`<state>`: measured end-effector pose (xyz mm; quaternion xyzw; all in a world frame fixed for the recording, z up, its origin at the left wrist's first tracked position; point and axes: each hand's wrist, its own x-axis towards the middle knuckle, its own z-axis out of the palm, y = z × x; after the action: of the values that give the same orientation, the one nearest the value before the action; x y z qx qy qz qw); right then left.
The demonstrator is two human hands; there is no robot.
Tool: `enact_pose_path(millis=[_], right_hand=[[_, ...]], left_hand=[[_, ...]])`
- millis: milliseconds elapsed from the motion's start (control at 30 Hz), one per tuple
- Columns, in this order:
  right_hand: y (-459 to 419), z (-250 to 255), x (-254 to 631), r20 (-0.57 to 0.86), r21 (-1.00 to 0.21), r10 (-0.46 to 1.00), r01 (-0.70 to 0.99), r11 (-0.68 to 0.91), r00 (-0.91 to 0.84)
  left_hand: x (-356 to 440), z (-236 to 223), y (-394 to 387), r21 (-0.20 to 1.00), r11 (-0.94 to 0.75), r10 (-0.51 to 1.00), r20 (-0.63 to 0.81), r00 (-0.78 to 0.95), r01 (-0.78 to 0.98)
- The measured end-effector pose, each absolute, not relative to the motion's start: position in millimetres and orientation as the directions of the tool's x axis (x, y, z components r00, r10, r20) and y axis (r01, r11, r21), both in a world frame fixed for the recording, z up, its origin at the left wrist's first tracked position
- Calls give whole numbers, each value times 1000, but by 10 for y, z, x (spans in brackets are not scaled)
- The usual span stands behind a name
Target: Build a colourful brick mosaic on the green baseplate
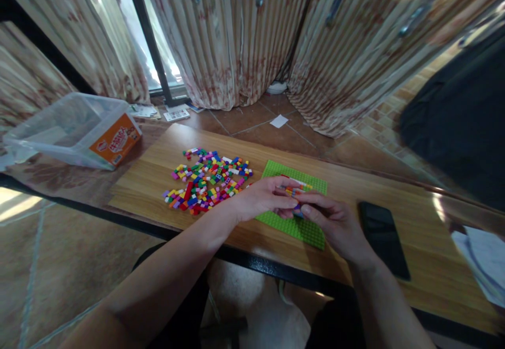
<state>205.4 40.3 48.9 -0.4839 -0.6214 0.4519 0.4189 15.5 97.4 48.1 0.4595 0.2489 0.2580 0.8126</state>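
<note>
My left hand (268,196) and my right hand (331,220) meet over a green studded baseplate (272,169). Between their fingers is a small build of toy building bricks (292,191), with orange, yellow, white and red showing. A purple and blue part peeks out under the fingertips. Both hands are closed around these bricks, thumbs and fingers bent inward. My fingers hide most of the build, and I cannot tell whether it touches the baseplate. Left of the baseplate lies a spread heap of loose bricks (209,181) in many colours.
The wooden board (138,181) carries everything. A black phone (382,238) lies right of my right hand. At the far left stands a clear plastic bin (71,128) with an orange label. Papers (483,259) rest at the right edge. Curtains (236,39) hang behind.
</note>
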Motion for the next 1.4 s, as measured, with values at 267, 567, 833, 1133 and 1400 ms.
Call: enact_pose_path(millis=[267,567,833,1133,1400], right_hand=[[397,461,2040,2,-998,985,-60,-9,-175],[389,487,1930,-14,-994,985,-101,-32,-172],[439,530,2291,136,-983,978,144,113,157],[453,405,2363,91,-902,988,431,28,128],[463,203,2260,86,-855,996,515,56,33]], left_hand=[[155,574,951,822,545,573,-223,789,-164],[138,635,944,805,573,515,-207,832,-155],[119,554,1013,955,290,601,-130,788,-64],[48,464,749,595,-578,708,24,706,559],[109,349,563,327,-669,697,-36,716,668]])
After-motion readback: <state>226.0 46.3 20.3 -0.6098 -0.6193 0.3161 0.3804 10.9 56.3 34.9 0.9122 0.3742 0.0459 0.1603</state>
